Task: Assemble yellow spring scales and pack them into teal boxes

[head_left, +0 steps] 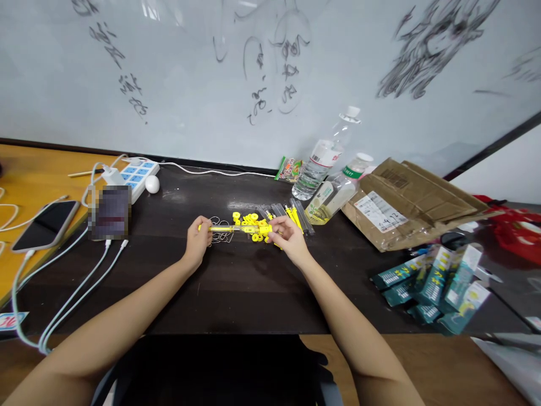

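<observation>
The tube (227, 229) is clear and yellow. The bits (252, 218) are bright yellow. The desk (253, 293) is dark brown. The far board (190, 84) is white with black scribbles (455, 25). The box (431, 203) on the right is brown with a white label (381, 211).

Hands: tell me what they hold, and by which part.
A yellow tube, by its ends: the left hand has one, the right hand the other.

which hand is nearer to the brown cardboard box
Right. The right hand grips one end of the yellow-and-clear plastic tube, left of the brown cardboard box; the left hand, at the tube's other end, is farther left.
</observation>
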### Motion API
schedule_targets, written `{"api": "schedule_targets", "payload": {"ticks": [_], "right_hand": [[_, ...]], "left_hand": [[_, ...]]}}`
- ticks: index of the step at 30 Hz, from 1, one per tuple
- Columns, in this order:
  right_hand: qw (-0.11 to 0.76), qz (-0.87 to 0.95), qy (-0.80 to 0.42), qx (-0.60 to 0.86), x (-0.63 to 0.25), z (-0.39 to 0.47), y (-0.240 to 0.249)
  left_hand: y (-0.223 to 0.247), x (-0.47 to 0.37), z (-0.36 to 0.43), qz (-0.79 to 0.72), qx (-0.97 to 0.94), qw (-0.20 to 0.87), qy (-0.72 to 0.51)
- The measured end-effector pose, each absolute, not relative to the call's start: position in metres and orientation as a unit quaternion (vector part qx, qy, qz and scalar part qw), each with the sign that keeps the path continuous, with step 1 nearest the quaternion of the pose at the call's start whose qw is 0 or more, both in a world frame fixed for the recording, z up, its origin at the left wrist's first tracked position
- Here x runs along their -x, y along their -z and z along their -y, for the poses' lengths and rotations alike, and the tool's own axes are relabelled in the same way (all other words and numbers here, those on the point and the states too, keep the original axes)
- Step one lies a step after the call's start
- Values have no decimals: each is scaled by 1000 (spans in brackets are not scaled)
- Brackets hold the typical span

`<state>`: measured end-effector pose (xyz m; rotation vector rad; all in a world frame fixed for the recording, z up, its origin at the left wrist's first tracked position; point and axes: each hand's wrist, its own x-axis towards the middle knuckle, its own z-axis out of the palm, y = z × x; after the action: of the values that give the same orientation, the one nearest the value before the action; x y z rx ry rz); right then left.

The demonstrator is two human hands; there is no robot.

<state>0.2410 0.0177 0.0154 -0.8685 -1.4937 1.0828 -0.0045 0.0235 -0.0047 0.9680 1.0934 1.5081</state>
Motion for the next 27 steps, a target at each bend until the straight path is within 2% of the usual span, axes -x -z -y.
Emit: {"api": "schedule_targets", "payload": {"ticks": [27], "right_hand": [[489,631,-455,394,-236,-17,-16]], "left_hand": [[4,5,-22,-443,-415,491,-625]]}}
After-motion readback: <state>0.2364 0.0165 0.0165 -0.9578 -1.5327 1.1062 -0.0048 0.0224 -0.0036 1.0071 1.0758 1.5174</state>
